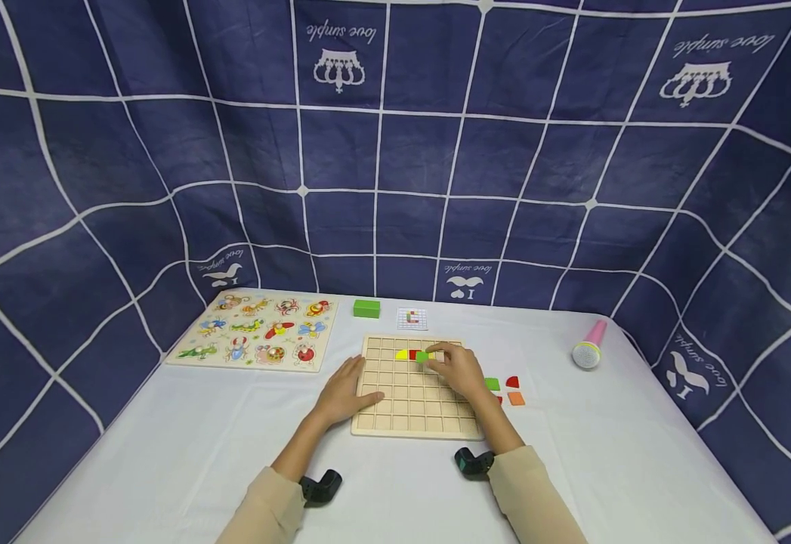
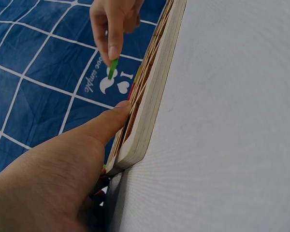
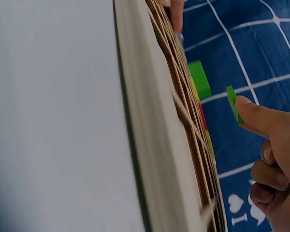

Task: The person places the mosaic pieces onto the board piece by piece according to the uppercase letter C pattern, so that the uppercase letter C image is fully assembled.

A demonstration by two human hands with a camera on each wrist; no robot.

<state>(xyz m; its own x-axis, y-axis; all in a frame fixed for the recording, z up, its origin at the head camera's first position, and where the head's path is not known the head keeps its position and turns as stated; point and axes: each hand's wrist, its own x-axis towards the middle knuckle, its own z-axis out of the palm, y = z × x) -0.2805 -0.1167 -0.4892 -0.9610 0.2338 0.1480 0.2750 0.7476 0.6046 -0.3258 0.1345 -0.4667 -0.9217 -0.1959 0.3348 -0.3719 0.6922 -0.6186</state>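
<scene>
A wooden grid board (image 1: 402,425) lies flat on the table. My left hand (image 1: 342,394) rests at its left edge, fingers stretched along the side and thumb (image 2: 117,115) lying on top. My right hand (image 1: 461,370) pinches a thin green tile (image 3: 233,104) between thumb and fingers. Both wrist views show that tile held above the board, apart from it. In an upper row of the grid lie a yellow tile (image 1: 402,354) and a red tile (image 1: 413,354). The right wrist view also shows a yellow piece (image 3: 210,143) beyond the red; my right hand partly covers that corner of the board.
Right of the board lie loose pieces: a green tile (image 1: 492,384), a red quarter-round (image 1: 513,382), an orange tile (image 1: 516,398), and a partly hidden red one. Behind stand a green block (image 1: 366,308) and a pattern card (image 1: 412,319). An insect puzzle (image 1: 252,332) lies left, a toy microphone (image 1: 588,347) right.
</scene>
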